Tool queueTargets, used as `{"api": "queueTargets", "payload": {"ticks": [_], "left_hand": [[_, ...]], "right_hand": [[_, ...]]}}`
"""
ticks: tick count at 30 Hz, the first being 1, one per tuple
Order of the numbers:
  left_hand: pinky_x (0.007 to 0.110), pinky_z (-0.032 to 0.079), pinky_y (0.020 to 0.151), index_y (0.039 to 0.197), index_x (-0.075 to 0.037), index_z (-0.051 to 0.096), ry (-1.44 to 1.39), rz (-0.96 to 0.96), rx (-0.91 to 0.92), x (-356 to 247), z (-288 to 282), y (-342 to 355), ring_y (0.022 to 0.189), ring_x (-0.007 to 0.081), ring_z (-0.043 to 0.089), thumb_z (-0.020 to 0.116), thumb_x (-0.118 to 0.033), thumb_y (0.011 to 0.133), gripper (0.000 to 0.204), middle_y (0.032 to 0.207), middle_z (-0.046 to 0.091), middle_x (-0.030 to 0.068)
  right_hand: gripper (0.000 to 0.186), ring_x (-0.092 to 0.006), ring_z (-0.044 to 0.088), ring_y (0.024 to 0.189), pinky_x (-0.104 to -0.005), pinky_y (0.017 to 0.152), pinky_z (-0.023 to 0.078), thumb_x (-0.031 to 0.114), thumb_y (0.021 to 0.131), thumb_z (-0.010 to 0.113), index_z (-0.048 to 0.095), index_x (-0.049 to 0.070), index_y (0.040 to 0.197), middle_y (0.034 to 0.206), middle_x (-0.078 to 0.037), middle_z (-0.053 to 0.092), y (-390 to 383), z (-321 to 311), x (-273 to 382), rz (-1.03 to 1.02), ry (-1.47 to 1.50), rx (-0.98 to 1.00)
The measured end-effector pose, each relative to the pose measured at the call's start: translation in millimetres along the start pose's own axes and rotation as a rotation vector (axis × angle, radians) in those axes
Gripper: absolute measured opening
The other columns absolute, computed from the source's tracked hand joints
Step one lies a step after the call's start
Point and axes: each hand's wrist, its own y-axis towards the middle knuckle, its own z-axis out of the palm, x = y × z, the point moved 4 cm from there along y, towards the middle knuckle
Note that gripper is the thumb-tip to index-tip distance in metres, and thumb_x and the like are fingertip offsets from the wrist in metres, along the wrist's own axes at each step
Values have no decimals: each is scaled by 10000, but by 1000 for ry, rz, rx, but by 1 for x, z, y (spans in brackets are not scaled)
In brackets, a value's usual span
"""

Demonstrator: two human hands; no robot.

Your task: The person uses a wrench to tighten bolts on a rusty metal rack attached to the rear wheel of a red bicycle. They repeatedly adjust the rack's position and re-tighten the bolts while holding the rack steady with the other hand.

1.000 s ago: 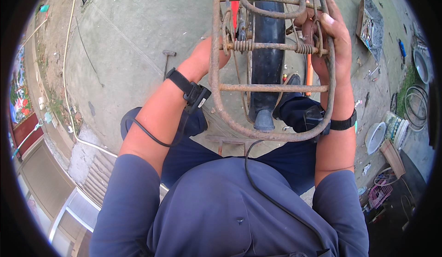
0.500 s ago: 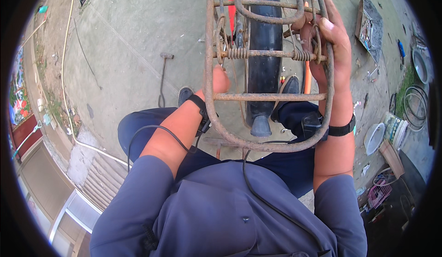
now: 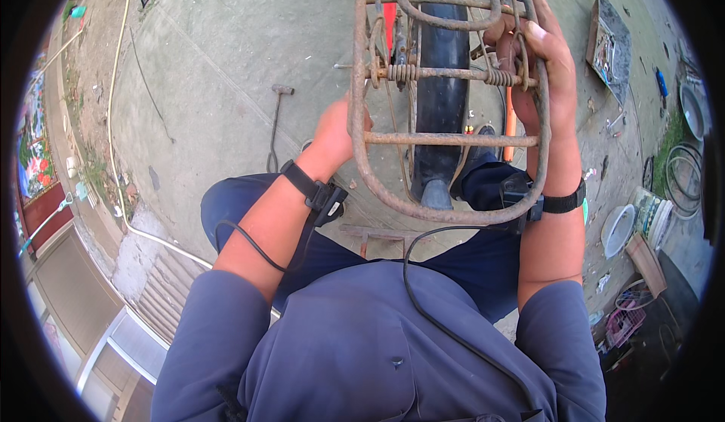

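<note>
A rusty metal rear rack with coiled springs stands over a black bicycle mudguard, with a red part to its left. My right hand is closed on the rack's right side, thumb over the outer bar, some fingers inside among the bars. My left hand is at the rack's left bar, just below the spring rod; its fingers are behind the bar and hidden. An orange tube shows beside the mudguard.
A long-handled tool lies on the concrete to the left, near a pale hose. At the right are a metal tray, a blue tool, basins, coiled tubing and a pink crate. A low metal frame sits between my legs.
My left hand moved down the rack's left side, then back up a little. The rack shifted slightly in view, down and then up. My right hand keeps its grip.
</note>
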Motion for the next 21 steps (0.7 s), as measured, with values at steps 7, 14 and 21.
{"api": "queueTargets", "payload": {"ticks": [7, 14, 21], "left_hand": [[476, 504, 620, 836, 15, 643, 110, 30, -9, -12, -12, 22, 725, 429, 648, 637, -112, 776, 141, 749, 661, 226], [406, 537, 582, 995, 56, 633, 263, 1, 240, -33, -25, 38, 711, 320, 707, 570, -33, 851, 180, 776, 704, 205], [483, 529, 686, 971, -4, 675, 339, 173, 110, -42, -22, 47, 803, 468, 648, 556, -52, 767, 241, 882, 686, 269]], "right_hand": [[900, -125, 609, 823, -222, 711, 509, 353, 800, 615, 313, -87, 1525, 980, -85, 644, -4, 4, 6, 22, -34, -20], [904, -140, 607, 843, -241, 732, 508, 361, 801, 613, 313, -100, 1518, 990, -93, 639, -1, -4, -4, -41, -29, -14], [917, -155, 620, 893, -252, 792, 510, 368, 799, 618, 304, -115, 1512, 1134, -129, 628, 2, -1, -4, -43, 11, 6]]}}
